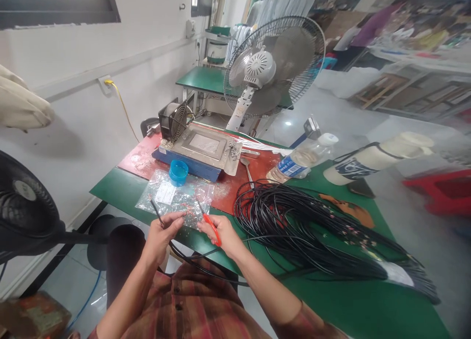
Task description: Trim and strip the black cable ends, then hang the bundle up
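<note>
My left hand (162, 237) is closed round a black cable (157, 212), whose dark end sticks up past the fingers. The cable's slack droops below the hand and runs right, towards a large bundle of black cables (287, 226) on the table. In my right hand (222, 233) are red-handled scissors (211, 228), blades pointing up and away. Both hands are at the table's near edge, a short gap apart. Just beyond them lies a clear plastic bag (147, 199) strewn with small orange-red scraps. A round blue container (178, 172) sits on its far edge.
Behind the bag stands a blue-sided device (187, 163) with a flat metal top and a small black fan (172, 121). A spoon (248, 171), a plastic bottle (298, 161) and a white flask (371, 162) are to the right. A large fan (274, 66) rises behind the table.
</note>
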Tool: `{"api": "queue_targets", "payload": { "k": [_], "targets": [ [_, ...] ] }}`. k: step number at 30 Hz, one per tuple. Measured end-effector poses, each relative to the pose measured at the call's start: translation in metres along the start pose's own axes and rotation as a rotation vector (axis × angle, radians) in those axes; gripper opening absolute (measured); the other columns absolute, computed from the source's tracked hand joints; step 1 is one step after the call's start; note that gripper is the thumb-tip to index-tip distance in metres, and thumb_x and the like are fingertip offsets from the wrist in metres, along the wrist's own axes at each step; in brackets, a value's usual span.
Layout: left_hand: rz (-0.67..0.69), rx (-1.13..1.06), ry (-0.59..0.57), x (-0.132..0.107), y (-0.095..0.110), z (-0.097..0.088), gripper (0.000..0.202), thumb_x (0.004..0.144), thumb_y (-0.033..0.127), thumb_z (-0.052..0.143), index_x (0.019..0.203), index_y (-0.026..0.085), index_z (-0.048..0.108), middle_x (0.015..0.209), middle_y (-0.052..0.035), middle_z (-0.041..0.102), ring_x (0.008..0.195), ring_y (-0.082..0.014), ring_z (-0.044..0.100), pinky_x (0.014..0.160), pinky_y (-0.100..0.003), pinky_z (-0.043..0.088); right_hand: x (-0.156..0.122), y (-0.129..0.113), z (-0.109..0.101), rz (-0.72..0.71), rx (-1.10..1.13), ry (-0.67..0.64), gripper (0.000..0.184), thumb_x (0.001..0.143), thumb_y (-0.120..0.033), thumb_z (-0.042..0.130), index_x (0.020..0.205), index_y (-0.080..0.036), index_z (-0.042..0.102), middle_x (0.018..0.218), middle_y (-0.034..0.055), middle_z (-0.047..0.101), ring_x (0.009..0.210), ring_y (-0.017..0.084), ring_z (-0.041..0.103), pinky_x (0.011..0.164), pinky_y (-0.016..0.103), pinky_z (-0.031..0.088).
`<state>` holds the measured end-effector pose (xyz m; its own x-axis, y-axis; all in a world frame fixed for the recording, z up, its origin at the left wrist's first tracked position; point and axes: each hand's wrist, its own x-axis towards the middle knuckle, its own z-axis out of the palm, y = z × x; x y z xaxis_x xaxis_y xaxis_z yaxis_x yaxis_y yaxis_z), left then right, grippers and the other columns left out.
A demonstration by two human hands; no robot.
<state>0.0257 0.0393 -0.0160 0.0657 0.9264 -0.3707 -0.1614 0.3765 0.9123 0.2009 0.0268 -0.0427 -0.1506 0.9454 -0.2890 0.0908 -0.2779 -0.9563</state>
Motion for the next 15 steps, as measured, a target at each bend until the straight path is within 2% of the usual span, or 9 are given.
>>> {"api": "queue_targets", "payload": {
  "k": [3,7,11,15],
  "targets": [
    [-0.066,-0.108,-0.008,-0.002,-0.002,-0.003,0.031,0.059,0.032,0.078,0.085,0.015,0.072,0.056,-0.0002,0.06,0.047,-0.0065,0.043,0.046,-0.02,0.028,0.004,-0.006,0.006,0.024,0.168,0.032,0.037,0.064,-0.046,0.07,0.075,-0.012,0.064,0.051,-0.0043,0.043,0.04,0.005,0.035,0.039,0.018,0.028],
    [-0.089,-0.141,-0.073,-0.007,0.0,-0.003,0.024,0.066,0.035,0.073,0.076,0.013,0.07,0.059,-0.0021,0.061,0.041,-0.004,0.039,0.041,-0.02,0.018,0.009,-0.02,0.017,0.001,0.282,0.021,0.036,0.065,-0.044,0.07,0.083,-0.013,0.068,0.054,-0.0036,0.047,0.041,0.004,0.036,0.04,0.017,0.03],
    [-0.088,-0.114,-0.114,-0.01,0.001,0.0,0.027,0.068,0.037,0.07,0.064,0.011,0.066,0.057,-0.0031,0.06,0.039,-0.0035,0.035,0.04,-0.022,0.014,0.009,-0.03,0.026,-0.077,0.293,-0.011,0.036,0.067,-0.043,0.069,0.087,-0.013,0.069,0.06,-0.0006,0.055,0.047,0.005,0.041,0.044,0.018,0.034],
    [-0.071,-0.14,-0.048,-0.008,-0.001,0.003,0.027,0.062,0.036,0.075,0.066,0.01,0.066,0.057,-0.0027,0.059,0.041,-0.0037,0.033,0.041,-0.021,0.013,0.005,-0.034,0.033,-0.134,0.238,0.011,0.033,0.069,-0.037,0.068,0.091,-0.013,0.07,0.055,-0.0008,0.055,0.047,0.007,0.043,0.045,0.019,0.035]
  ]
}}
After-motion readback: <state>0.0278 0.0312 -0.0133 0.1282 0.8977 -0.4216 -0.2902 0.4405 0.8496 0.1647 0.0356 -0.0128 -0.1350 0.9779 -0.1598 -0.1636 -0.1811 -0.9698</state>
